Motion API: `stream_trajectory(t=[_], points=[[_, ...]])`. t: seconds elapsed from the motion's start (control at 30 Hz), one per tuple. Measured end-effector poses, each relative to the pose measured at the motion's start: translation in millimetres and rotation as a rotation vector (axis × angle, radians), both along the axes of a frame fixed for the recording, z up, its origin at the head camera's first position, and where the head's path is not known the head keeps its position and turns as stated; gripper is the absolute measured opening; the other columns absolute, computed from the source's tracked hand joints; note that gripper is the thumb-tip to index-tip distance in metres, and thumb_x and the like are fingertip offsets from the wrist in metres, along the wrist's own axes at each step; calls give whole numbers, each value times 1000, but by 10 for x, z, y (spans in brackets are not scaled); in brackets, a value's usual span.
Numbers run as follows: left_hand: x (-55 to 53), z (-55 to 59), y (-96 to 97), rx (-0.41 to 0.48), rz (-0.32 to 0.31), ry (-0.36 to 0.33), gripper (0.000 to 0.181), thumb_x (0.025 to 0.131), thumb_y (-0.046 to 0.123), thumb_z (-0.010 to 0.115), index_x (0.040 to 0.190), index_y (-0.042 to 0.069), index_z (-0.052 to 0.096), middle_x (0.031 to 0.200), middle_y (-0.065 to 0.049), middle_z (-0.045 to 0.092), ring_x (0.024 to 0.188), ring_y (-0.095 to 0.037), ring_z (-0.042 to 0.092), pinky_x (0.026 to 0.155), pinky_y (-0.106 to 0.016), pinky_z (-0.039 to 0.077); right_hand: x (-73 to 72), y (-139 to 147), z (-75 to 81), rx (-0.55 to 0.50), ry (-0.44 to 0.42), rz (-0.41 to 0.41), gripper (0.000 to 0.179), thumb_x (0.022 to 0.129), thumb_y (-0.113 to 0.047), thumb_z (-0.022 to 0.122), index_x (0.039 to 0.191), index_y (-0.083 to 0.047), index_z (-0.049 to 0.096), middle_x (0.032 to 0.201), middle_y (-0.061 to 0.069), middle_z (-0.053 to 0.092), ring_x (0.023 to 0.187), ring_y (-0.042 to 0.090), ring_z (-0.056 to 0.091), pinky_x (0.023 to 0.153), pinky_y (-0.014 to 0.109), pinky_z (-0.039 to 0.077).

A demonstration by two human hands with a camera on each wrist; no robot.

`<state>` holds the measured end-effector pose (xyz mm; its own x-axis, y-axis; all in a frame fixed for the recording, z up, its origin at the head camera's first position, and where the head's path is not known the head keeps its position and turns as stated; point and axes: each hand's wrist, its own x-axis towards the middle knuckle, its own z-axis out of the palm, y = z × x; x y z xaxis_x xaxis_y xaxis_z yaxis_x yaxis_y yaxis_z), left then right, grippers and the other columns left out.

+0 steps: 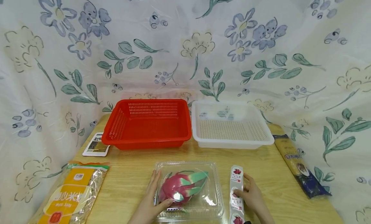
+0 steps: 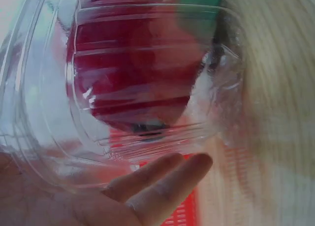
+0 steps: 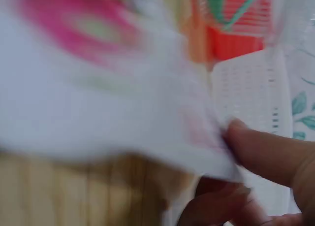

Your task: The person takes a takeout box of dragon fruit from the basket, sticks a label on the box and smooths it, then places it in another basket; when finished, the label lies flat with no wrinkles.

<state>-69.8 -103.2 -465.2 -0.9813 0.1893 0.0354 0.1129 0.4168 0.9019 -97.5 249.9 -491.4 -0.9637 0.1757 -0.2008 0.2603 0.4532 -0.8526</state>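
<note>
In the head view a clear plastic box [image 1: 213,185] with its lid on holds a red dragon fruit with green tips [image 1: 179,187]. My left hand [image 1: 150,198] rests against the box's left side, thumb lying over the front of the lid. Seen from the left wrist, straight fingers [image 2: 167,186] lie along the clear wall. To the right of the box, my right hand [image 1: 251,195] pinches the edge of a strip of dragon fruit stickers [image 1: 236,203] between thumb and fingers. The strip [image 3: 98,103] looks blurred and bent up in the right wrist view.
Behind the box stand a red basket [image 1: 150,143] and a white basket [image 1: 232,142]. A bag of grain [image 1: 69,198] lies at left, a white packet [image 1: 97,148] beside the red basket. A yellow and blue packet [image 1: 299,167] lies along the right edge.
</note>
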Motion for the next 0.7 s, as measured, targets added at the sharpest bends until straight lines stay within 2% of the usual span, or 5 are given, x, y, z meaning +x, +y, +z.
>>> stream_trajectory(t=[0.23, 0.33, 0.47, 0.57, 0.7], points=[[32, 80, 63, -95, 83, 19, 87, 79, 35, 78, 150, 10, 34, 160, -23, 16, 139, -58, 20, 96, -78, 31, 120, -133, 213, -199, 33, -97, 42, 101, -12, 49, 136, 10, 42, 104, 20, 72, 72, 8, 65, 62, 24, 55], [63, 117, 129, -179, 139, 161, 77, 76, 31, 81, 141, 6, 48, 155, -24, 28, 136, -58, 26, 94, -77, 34, 188, -218, 367, -228, 56, -132, 41, 103, -18, 45, 132, 10, 47, 93, 9, 73, 70, 6, 64, 63, 23, 54], [101, 183, 265, -237, 272, 443, 60, 72, 15, 84, 126, 5, 61, 144, -22, 46, 129, -51, 40, 90, -71, 43, 265, -369, 532, -249, 103, -156, 37, 103, -18, 46, 125, 11, 54, 77, -6, 69, 66, 5, 63, 61, 23, 55], [144, 274, 386, -97, 322, 511, 48, 72, 3, 81, 117, 7, 67, 130, -13, 62, 120, -32, 57, 94, -44, 54, 317, -501, 609, -265, 155, -152, 34, 102, -16, 48, 119, 12, 57, 70, -12, 65, 63, 5, 62, 58, 24, 55], [223, 437, 541, 359, 122, 281, 29, 85, 1, 69, 114, -1, 67, 105, 0, 73, 92, -7, 69, 80, -15, 55, 403, -670, 654, -280, 296, -117, 28, 100, -10, 50, 110, 15, 59, 69, -15, 65, 60, 3, 61, 53, 23, 54]])
